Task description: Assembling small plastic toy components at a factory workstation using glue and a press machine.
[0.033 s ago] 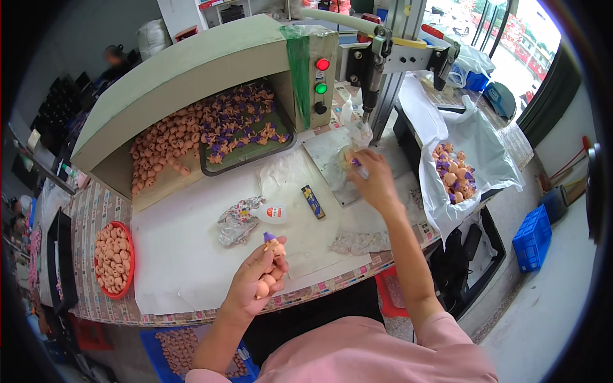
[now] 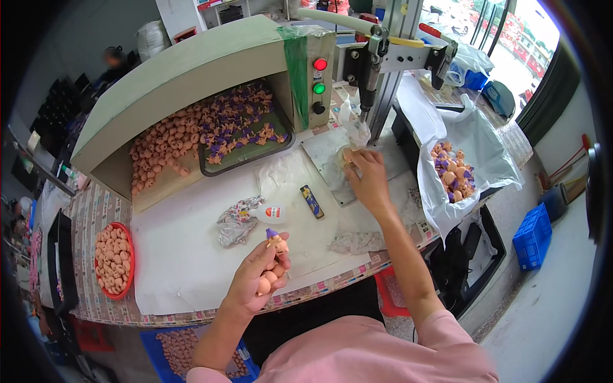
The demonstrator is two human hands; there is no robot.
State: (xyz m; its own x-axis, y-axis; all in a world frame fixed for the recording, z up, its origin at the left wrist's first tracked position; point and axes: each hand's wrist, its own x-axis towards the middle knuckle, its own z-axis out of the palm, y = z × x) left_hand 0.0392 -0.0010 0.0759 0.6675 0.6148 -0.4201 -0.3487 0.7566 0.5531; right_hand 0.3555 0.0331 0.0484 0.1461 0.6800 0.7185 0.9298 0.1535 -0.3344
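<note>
Gripping a purple-topped figure (image 2: 278, 242) and several peach balls (image 2: 264, 286) in the left hand (image 2: 248, 276), near the front edge of the desk (image 2: 175, 268). Reaching with the right hand (image 2: 363, 168) to the metal plate (image 2: 341, 195) below the machine (image 2: 368, 83); no longer showing purple at those fingertips, so probably adjusting a pale piece (image 2: 347, 155) there. Partly obscuring that piece, leaving its shape and the right hand's closure impossible to tell.
</note>
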